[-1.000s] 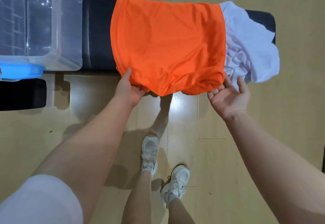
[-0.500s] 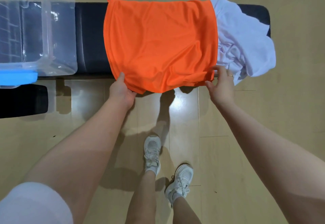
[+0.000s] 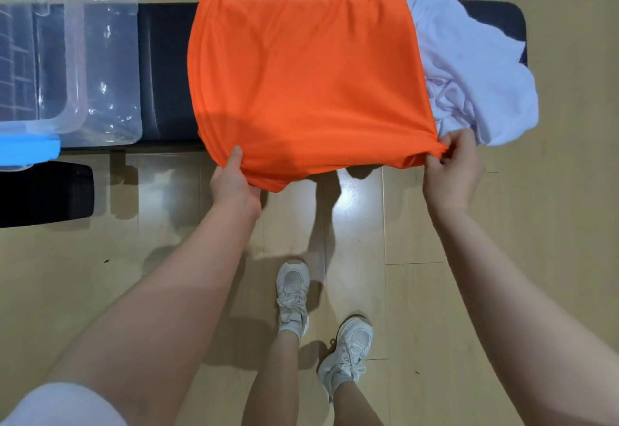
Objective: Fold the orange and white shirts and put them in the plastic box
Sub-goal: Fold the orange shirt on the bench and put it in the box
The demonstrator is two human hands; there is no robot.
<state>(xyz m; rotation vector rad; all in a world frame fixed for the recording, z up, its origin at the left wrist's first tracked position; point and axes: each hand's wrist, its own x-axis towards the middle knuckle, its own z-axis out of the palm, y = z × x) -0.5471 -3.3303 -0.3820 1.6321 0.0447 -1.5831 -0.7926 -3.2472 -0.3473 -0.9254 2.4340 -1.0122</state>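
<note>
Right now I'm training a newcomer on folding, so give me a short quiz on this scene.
1. True or false: the white shirt is already folded.
2. Which hands grip the orange shirt? A) left hand only B) right hand only C) both
3. Fill in: the plastic box stands on the dark ____.

Key: 1 false, it lies crumpled; 2 C; 3 bench.

Orange shirt [image 3: 308,84] pinched by both hands

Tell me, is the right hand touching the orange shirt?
Touching. The head view shows the right hand pinching the orange shirt at its near right corner, cloth bunched between thumb and fingers.
</note>
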